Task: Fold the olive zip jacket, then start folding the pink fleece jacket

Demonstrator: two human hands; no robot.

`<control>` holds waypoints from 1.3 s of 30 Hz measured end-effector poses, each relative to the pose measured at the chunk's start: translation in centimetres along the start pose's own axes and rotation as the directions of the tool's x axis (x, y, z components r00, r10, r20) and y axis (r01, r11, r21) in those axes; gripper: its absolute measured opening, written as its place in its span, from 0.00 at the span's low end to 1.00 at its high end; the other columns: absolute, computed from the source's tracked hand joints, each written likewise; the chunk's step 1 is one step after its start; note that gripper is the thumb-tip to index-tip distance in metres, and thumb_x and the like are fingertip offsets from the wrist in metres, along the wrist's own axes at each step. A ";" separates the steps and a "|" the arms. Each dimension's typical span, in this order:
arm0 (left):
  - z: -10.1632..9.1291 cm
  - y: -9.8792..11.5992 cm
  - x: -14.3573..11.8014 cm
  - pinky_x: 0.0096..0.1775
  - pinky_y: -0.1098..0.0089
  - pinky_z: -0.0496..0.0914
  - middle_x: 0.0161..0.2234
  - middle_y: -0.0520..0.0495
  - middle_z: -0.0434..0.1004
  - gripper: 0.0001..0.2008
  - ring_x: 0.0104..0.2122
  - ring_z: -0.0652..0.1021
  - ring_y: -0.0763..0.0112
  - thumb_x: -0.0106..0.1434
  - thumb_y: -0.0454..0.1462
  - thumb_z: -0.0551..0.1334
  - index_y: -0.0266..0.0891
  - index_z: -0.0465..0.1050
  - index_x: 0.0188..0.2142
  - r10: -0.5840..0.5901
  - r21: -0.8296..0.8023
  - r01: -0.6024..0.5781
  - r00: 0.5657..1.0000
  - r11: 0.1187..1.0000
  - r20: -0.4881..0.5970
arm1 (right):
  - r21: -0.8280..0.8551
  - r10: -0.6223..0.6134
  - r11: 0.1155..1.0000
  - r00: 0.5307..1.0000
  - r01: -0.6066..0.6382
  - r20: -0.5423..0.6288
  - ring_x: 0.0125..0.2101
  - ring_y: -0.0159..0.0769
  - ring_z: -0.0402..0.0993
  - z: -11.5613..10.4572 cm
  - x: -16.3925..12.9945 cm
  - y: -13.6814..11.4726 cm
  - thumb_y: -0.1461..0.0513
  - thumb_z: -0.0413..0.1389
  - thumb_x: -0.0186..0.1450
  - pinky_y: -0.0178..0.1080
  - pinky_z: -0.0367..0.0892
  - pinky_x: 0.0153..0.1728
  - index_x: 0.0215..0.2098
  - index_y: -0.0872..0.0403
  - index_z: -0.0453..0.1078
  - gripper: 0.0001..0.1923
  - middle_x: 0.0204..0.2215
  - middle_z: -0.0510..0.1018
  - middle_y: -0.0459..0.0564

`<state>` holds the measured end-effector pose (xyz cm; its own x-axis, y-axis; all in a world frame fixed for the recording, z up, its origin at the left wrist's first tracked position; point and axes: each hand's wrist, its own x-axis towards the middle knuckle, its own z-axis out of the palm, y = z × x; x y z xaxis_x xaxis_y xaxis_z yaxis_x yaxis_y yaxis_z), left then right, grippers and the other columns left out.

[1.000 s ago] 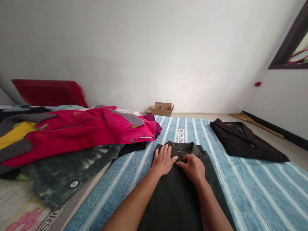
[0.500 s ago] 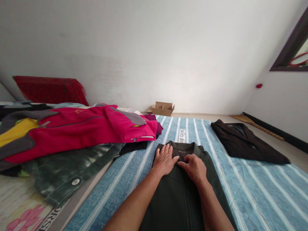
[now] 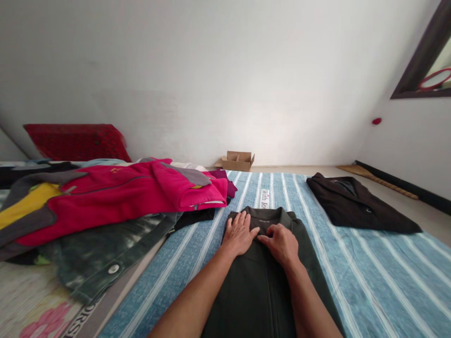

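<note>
While both hands lie flat and open, left hand [image 3: 240,233], right hand [image 3: 279,243], touching, on dark jacket [image 3: 262,291], striped sheet [image 3: 369,277].

Dark green jacket [image 3: 260,286] lying on blue sheet [image 3: 369,277] showing white stripes, pink-and-grey fleece [image 3: 141,192], dark brown garment [image 3: 355,204], red pillow [image 3: 73,141]

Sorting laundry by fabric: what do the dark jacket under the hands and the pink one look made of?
Dark green jacket: smooth matte cloth, probably softshell or fleece; no sheen. Pink jacket: looks like fleece, with a soft fuzzy nap and thick folds.
</note>
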<state>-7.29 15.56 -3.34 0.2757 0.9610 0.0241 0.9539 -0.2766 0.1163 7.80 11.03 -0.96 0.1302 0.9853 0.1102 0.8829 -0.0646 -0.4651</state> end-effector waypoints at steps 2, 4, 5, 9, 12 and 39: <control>0.3 -0.2 0.1 0.59 0.52 0.46 0.65 0.42 0.44 0.36 0.63 0.50 0.59 0.64 0.55 0.36 0.35 0.48 0.63 0.004 0.008 -0.004 1.000 1.000 -0.013 | 0.005 -0.008 1.000 1.000 0.008 -0.002 0.33 0.37 0.71 0.0 0.1 0.0 0.50 0.57 0.55 0.35 0.52 0.26 0.28 0.50 0.71 0.13 0.31 0.73 0.45; 0.4 -0.3 0.2 0.59 0.52 0.47 0.65 0.42 0.45 0.35 0.63 0.50 0.59 0.65 0.55 0.36 0.35 0.48 0.63 0.011 0.022 -0.010 0.999 1.000 -0.031 | 0.013 -0.009 1.000 1.000 0.009 -0.004 0.33 0.37 0.71 0.0 0.1 0.0 0.50 0.57 0.55 0.35 0.53 0.26 0.27 0.50 0.70 0.13 0.31 0.73 0.45; 0.5 -0.3 0.1 0.59 0.52 0.47 0.65 0.42 0.45 0.35 0.63 0.50 0.60 0.65 0.55 0.37 0.36 0.48 0.63 0.014 0.031 -0.012 0.999 0.999 -0.042 | 0.020 -0.007 1.000 1.000 0.007 -0.005 0.33 0.37 0.71 0.0 0.1 0.0 0.50 0.58 0.55 0.34 0.53 0.26 0.28 0.50 0.70 0.13 0.31 0.73 0.45; 0.4 -0.3 0.0 0.59 0.54 0.48 0.64 0.43 0.48 0.34 0.62 0.52 0.61 0.65 0.54 0.37 0.36 0.50 0.63 0.018 0.061 -0.014 0.997 0.998 -0.073 | 0.045 0.003 0.999 1.000 -0.003 -0.003 0.34 0.37 0.71 -0.1 0.2 -0.1 0.50 0.58 0.55 0.34 0.55 0.27 0.28 0.50 0.71 0.13 0.32 0.74 0.46; 0.2 -0.2 -0.1 0.59 0.54 0.48 0.64 0.43 0.48 0.33 0.62 0.52 0.61 0.66 0.53 0.36 0.36 0.50 0.63 0.016 0.073 -0.011 0.997 0.997 -0.074 | 0.052 0.001 0.999 1.000 -0.001 0.003 0.35 0.38 0.72 -0.2 0.1 -0.1 0.49 0.57 0.56 0.35 0.56 0.27 0.29 0.50 0.71 0.13 0.32 0.74 0.46; 0.0 -0.1 -0.1 0.59 0.53 0.47 0.64 0.42 0.47 0.36 0.63 0.51 0.60 0.64 0.56 0.35 0.36 0.51 0.62 0.011 0.043 -0.009 0.998 0.999 -0.058 | 0.019 -0.159 0.987 0.986 0.160 -0.047 0.32 0.32 0.71 0.5 -0.9 1.1 0.54 0.55 0.61 0.33 0.54 0.27 0.34 0.51 0.70 0.09 0.32 0.71 0.45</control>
<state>-7.44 15.53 -3.41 0.2788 0.9567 0.0834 0.9557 -0.2849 0.0736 8.48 10.13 -1.99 0.0092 0.9746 0.2236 0.8834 0.0969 -0.4585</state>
